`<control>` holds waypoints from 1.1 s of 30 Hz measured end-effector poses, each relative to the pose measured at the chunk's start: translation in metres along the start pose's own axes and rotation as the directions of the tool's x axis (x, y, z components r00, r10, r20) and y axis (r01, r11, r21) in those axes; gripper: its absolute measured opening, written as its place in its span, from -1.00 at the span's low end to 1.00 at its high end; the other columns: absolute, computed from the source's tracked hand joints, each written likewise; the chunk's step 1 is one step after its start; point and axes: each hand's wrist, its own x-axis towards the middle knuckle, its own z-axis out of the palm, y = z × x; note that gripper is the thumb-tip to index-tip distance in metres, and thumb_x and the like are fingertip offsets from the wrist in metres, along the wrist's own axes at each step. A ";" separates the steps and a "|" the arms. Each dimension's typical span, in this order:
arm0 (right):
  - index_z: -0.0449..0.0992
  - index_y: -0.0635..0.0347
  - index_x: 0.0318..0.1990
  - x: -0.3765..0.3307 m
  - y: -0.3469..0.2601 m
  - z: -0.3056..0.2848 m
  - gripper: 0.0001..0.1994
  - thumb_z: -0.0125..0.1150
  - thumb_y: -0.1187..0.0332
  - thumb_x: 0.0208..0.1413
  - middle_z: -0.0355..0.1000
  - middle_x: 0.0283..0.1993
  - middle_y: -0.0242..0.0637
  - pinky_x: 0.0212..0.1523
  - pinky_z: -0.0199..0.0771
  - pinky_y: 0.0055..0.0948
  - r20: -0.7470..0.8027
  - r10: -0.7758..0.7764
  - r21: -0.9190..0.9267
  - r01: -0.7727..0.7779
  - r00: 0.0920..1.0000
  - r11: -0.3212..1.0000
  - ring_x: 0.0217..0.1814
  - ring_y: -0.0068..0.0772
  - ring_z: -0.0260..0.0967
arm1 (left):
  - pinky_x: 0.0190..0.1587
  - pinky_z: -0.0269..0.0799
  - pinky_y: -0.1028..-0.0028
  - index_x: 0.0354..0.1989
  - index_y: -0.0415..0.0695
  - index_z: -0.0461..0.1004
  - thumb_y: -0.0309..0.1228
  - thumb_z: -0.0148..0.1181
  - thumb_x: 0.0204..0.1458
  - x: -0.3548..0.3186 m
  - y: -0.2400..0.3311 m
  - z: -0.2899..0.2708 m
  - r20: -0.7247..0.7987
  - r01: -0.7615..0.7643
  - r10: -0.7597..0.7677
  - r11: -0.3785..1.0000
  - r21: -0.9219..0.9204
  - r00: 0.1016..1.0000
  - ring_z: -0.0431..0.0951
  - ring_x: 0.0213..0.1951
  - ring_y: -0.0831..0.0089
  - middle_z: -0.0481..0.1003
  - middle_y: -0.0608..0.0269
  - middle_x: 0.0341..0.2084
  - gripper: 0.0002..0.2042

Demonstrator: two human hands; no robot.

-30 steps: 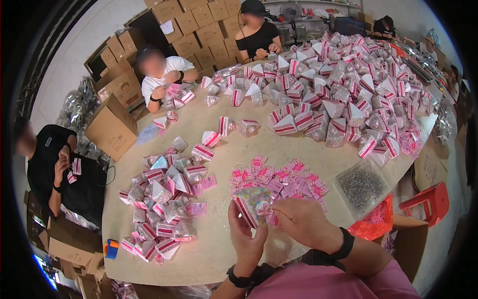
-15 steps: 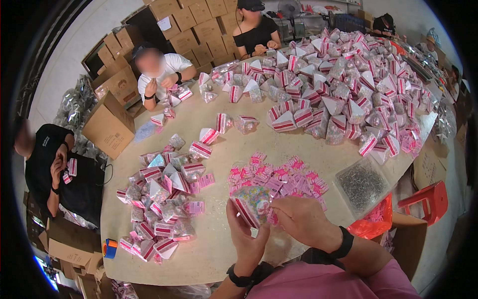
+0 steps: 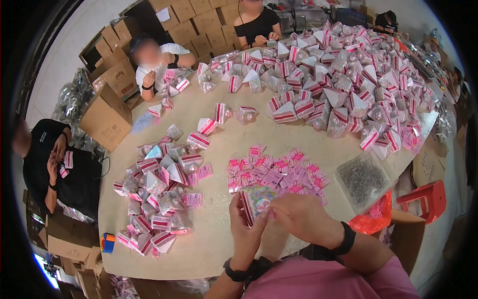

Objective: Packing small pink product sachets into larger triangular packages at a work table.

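Note:
My left hand (image 3: 247,234) is wrapped round a cake-slice-shaped packet (image 3: 258,198), clear with many-coloured bits inside and a pink-and-white striped side. At the packet's right edge my right hand (image 3: 303,217) is closed in a pinch. Something small and pink shows by its fingertips; what they grip is hidden. Just beyond my hands lies a spread of small pink printed cards (image 3: 279,172). A pile of similar striped packets (image 3: 162,199) covers the table to the left, some with pink cards sticking out.
A large heap of packets (image 3: 343,84) fills the table's far right. A clear tray of small metal pins (image 3: 362,180) stands at right, near a red plastic bag (image 3: 374,215) and red stool (image 3: 428,202). Co-workers sit round the table (image 3: 224,164). A blue-and-orange tape roll (image 3: 107,242) sits at the left edge.
The packet has turned in my left hand and tipped more upright. My right hand has shifted slightly left and closer to it. The view has moved a little.

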 end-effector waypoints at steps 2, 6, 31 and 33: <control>0.51 0.19 -0.30 0.000 0.001 0.000 -0.88 0.09 0.44 0.00 0.45 -0.42 -0.11 -0.42 0.40 -0.21 0.009 0.006 0.005 -0.006 1.000 1.000 -0.39 -0.06 0.43 | 0.00 0.34 0.44 0.23 -0.32 -0.04 -0.43 0.29 -0.04 -0.002 -0.004 -0.002 -0.005 -0.017 0.018 0.996 0.087 1.000 0.35 -0.03 0.40 0.24 0.06 0.00 -0.27; 0.52 0.21 -0.31 -0.001 0.003 0.004 -0.88 0.06 0.45 0.01 0.45 -0.44 -0.12 -0.43 0.41 -0.26 -0.009 0.042 0.049 -0.041 0.999 0.998 -0.41 -0.10 0.44 | -0.02 0.34 0.45 0.22 -0.31 -0.03 -0.42 0.28 -0.03 -0.003 0.003 0.001 -0.008 -0.011 0.011 0.999 0.040 1.000 0.36 -0.04 0.40 0.24 0.07 -0.02 -0.29; 0.54 0.30 -0.30 0.001 0.006 0.007 -0.85 0.05 0.49 0.02 0.47 -0.51 -0.17 -0.47 0.39 -0.46 0.038 0.227 0.337 -0.227 0.973 0.914 -0.48 -0.44 0.46 | 0.08 0.25 0.30 0.21 -0.43 -0.03 -0.46 0.32 -0.14 -0.008 0.006 -0.003 -0.013 -0.267 0.317 0.818 0.510 0.948 0.31 0.03 0.15 0.20 -0.12 0.00 -0.22; 0.54 0.30 -0.30 -0.001 0.006 0.010 -0.85 0.05 0.48 0.02 0.48 -0.50 -0.16 -0.47 0.39 -0.46 0.019 0.212 0.285 -0.209 0.977 0.936 -0.47 -0.43 0.46 | 0.07 0.25 0.29 0.20 -0.44 -0.02 -0.47 0.33 -0.16 -0.007 0.012 -0.001 0.020 -0.312 0.382 0.722 0.617 0.924 0.32 0.02 0.10 0.20 -0.15 -0.03 -0.21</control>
